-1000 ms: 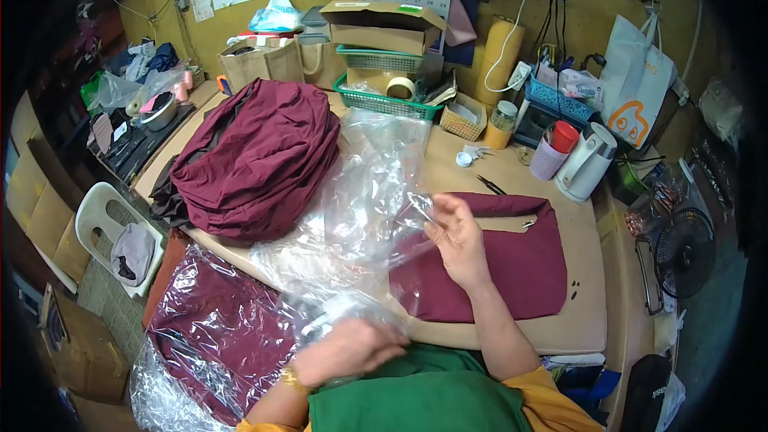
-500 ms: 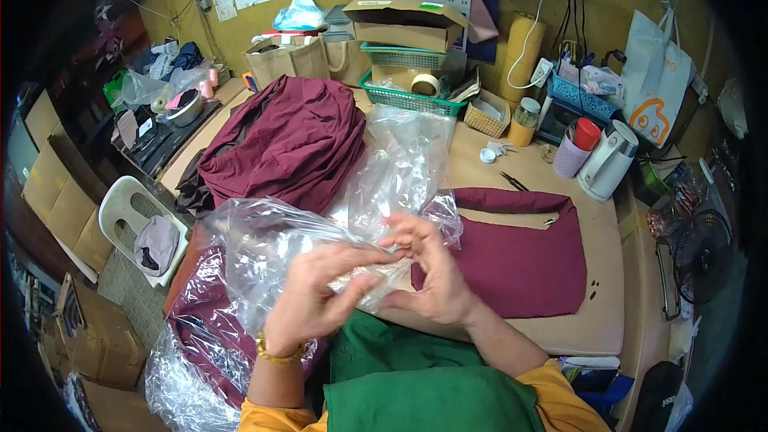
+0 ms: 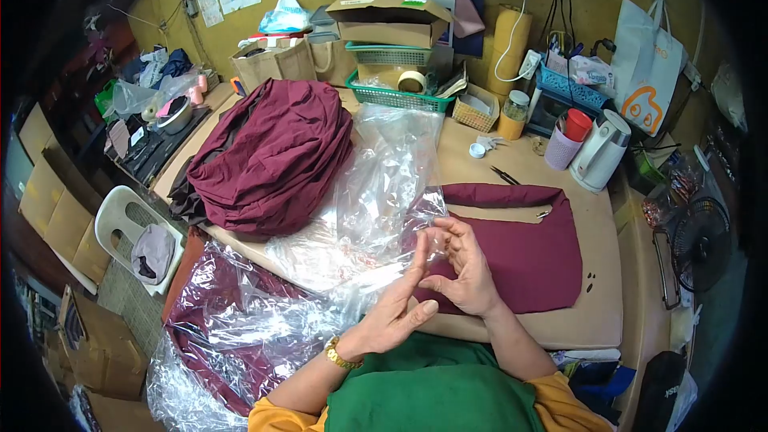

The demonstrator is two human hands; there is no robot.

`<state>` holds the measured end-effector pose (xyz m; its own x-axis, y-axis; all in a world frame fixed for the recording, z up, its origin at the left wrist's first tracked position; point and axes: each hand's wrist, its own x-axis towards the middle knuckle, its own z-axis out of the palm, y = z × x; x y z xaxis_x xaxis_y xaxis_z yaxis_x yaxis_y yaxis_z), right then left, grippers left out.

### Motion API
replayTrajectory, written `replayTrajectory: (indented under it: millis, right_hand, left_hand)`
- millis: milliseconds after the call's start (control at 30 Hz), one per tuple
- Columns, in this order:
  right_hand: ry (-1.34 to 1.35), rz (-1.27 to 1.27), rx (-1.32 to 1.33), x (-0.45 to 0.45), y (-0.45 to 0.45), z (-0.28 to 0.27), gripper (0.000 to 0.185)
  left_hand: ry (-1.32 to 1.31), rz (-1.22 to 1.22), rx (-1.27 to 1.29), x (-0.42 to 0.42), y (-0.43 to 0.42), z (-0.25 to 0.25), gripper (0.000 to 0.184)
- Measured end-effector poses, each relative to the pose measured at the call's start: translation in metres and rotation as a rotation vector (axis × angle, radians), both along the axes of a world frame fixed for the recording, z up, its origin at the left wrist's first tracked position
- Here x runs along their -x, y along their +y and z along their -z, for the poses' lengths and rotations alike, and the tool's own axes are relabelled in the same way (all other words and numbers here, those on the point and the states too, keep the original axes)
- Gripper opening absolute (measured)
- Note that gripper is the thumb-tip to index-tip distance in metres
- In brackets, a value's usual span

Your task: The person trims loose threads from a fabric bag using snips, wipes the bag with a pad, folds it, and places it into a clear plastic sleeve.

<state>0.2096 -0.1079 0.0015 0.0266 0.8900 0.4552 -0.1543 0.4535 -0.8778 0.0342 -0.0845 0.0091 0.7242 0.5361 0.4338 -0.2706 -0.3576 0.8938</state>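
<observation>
My left hand (image 3: 394, 318) is level with the front edge of the table, its fingers straight and its thumb apart, beside crumpled clear plastic (image 3: 320, 264). Facing it, my right hand (image 3: 468, 276) has curved, spread fingers over the left side of a folded maroon cloth piece (image 3: 520, 268). A small shiny bit of clear film shows by its fingertips; whether it is gripped is unclear. Behind the hands lies a flat clear plastic bag (image 3: 388, 168). At lower left, more maroon cloth (image 3: 196, 304) sits inside clear plastic.
A large maroon cloth heap (image 3: 268, 160) lies on the table (image 3: 596, 304) at left. Black tweezers-like tool (image 3: 504, 176), a jar (image 3: 514, 116), cups (image 3: 564, 148), a white kettle (image 3: 600, 152) and green baskets (image 3: 400, 98) stand behind. A white chair (image 3: 120, 216) is at left.
The plastic lifted between my hands half a second ago now lies lower at left, over the wrapped maroon cloth. My hands have come apart slightly, with the left one lower and further right.
</observation>
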Motion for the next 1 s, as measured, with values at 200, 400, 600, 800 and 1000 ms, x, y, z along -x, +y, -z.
replayTrajectory:
  millis: [200,400,600,800,1000]
  right_hand:
    - [0.249,-0.001,0.201,-0.010,0.007,0.012,0.025]
    - [0.213,0.165,0.185,-0.016,0.022,0.026,0.009]
    - [0.260,0.214,0.168,-0.036,0.027,0.030,0.009]
    - [0.339,0.208,0.120,-0.054,0.037,0.014,0.012]
    - [0.526,-0.365,0.017,-0.038,0.050,0.011,0.013]
  left_hand:
    - [-0.055,0.167,0.383,-0.011,-0.011,-0.003,0.090]
    - [0.132,0.084,0.267,-0.001,-0.021,-0.017,0.087]
    - [0.574,-0.795,-0.860,0.040,-0.016,-0.074,0.038]
    - [0.708,-0.405,-0.192,0.077,0.001,-0.048,0.033]
    - [0.374,-0.486,-0.362,0.008,0.038,-0.023,0.039]
